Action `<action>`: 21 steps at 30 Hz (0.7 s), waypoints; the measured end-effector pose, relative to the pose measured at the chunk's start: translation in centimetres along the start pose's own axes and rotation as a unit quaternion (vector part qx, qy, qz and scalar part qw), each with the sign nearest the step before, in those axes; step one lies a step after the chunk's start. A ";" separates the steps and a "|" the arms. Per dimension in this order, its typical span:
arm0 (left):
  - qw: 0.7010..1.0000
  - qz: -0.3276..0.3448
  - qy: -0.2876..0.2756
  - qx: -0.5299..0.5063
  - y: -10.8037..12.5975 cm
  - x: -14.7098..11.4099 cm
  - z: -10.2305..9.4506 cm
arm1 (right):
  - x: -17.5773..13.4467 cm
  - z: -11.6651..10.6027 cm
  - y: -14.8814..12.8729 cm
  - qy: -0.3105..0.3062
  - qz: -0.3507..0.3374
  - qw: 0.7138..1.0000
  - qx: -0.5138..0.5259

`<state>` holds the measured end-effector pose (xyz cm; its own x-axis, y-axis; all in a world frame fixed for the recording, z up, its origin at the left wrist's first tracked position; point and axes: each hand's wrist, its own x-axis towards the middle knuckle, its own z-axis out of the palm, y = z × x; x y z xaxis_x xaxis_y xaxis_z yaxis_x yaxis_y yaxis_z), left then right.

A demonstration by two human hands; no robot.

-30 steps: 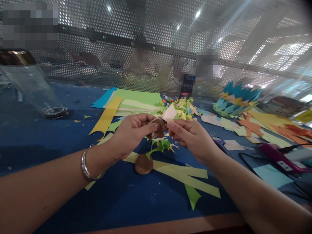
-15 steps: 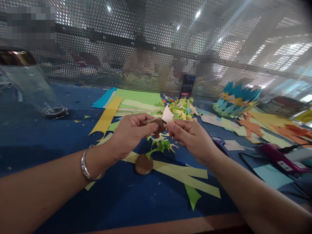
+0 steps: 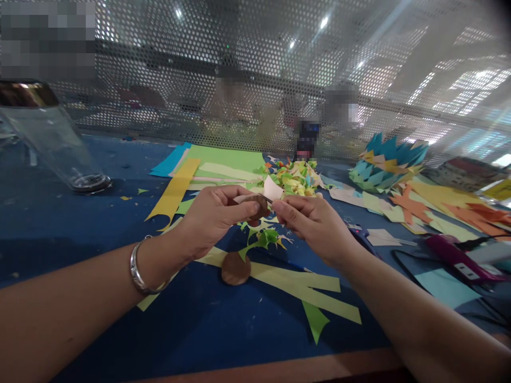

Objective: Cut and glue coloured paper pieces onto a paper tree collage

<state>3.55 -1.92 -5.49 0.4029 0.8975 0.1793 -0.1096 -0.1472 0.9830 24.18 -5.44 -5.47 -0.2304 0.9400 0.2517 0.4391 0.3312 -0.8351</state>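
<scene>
My left hand is closed, thumb and fingers pinching a brown round disc together with a pale pink piece of paper that sticks up behind. Opposite it, my right hand pinches a thin dark sliver-like tool, whose tip meets the disc and paper; its kind cannot be made out. The fingertips of both hands nearly touch. Below them, a second brown disc lies on pale yellow-green paper strips, near a curled green scrap.
A heap of paper scraps and stacked coloured sheets lie behind my hands. A clear jar stands left. Toward the right are a zigzag paper crown, orange scraps and a purple power strip with a cable. Perforated metal rises behind.
The pink paper's upright part has tilted slightly to the left and lower. My left wrist has shifted a little left; both hands keep their pinch.
</scene>
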 end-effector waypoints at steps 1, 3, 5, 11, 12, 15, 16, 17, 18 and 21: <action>1.000 -0.001 0.004 -0.002 0.0 0.0 0.0 | 0.0 0.0 0.0 0.003 -0.003 1.000 -0.007; 1.000 0.003 0.006 -0.002 0.0 0.1 0.0 | 0.0 0.0 -0.1 0.008 -0.014 1.000 -0.026; 1.000 0.010 -0.001 -0.001 -0.1 0.1 -0.1 | 0.1 -0.1 -0.3 0.010 -0.026 0.998 -0.049; 1.000 0.003 0.002 -0.015 -0.4 0.2 -0.3 | 0.0 -0.4 -0.5 0.013 -0.037 0.997 -0.073; 1.000 0.001 0.002 -0.016 -0.4 0.2 -0.3 | 0.0 -0.4 -0.5 0.014 -0.038 0.997 -0.072; 1.000 -0.008 0.008 -0.021 -0.3 0.2 -0.2 | 0.0 -0.4 -0.3 0.014 -0.030 0.997 -0.064; 1.000 -0.011 0.011 -0.022 -0.3 0.1 -0.2 | 0.0 -0.4 -0.2 0.012 -0.025 0.998 -0.059; 1.000 -0.015 0.013 -0.023 -0.3 0.1 -0.2 | 0.0 -0.3 -0.1 0.011 -0.021 0.998 -0.053; 0.999 -0.018 0.013 -0.023 -0.3 0.1 -0.2 | 0.0 -0.3 -0.1 0.010 -0.019 0.999 -0.047; 1.000 -0.019 0.010 -0.021 -0.4 0.2 -0.2 | 0.0 -0.3 0.1 0.009 -0.016 0.999 -0.032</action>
<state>3.48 -1.64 -5.87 0.3898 0.9102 0.1403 -0.1329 -0.0951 0.9866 24.46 -5.35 -5.36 -0.2308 0.9297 0.2869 0.4862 0.3656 -0.7937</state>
